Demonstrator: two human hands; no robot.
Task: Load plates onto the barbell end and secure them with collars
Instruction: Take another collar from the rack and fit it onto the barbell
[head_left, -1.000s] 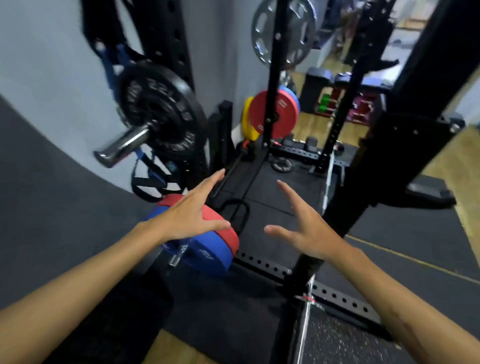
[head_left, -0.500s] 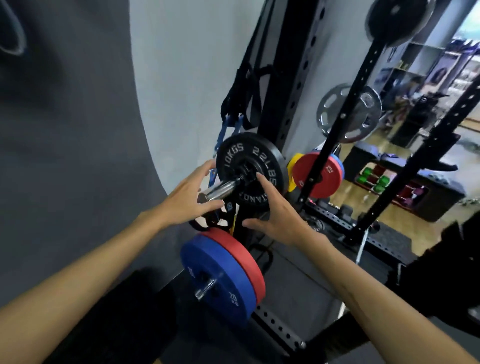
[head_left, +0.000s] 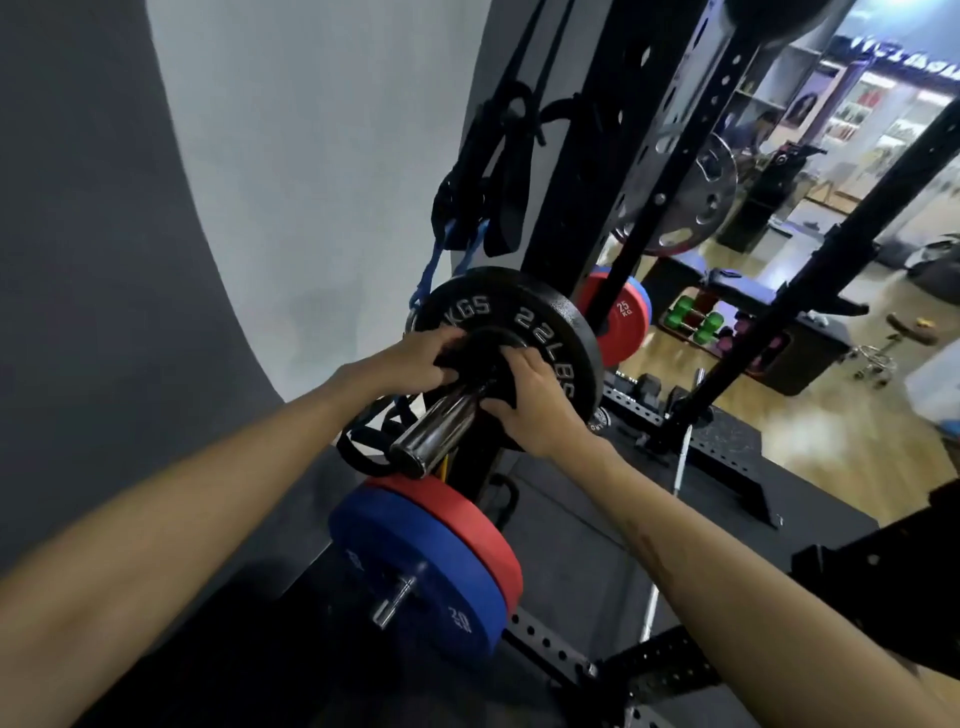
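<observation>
A black iron plate (head_left: 540, 322) marked 10 KGS / 22 LBS sits on the barbell's chrome sleeve (head_left: 436, 431), whose bare end points toward me. Right in front of the plate, a black collar-like piece (head_left: 480, 348) wraps the sleeve. My left hand (head_left: 410, 358) grips it from the left and my right hand (head_left: 535, 400) from the right, fingers curled over it. My hands hide most of this piece, and I cannot tell if it is clamped.
Below the sleeve, a blue 20 plate (head_left: 415, 561) and a red plate (head_left: 467, 514) hang on a low storage peg. The black rack upright (head_left: 597, 182) with hanging straps (head_left: 493, 182) stands just behind. A red 25 kg plate (head_left: 618, 317) and green dumbbells (head_left: 696, 317) lie farther right.
The view has lifted from the floor to the barbell end. Both hands moved from open in the air onto the sleeve and closed on the black piece against the plate.
</observation>
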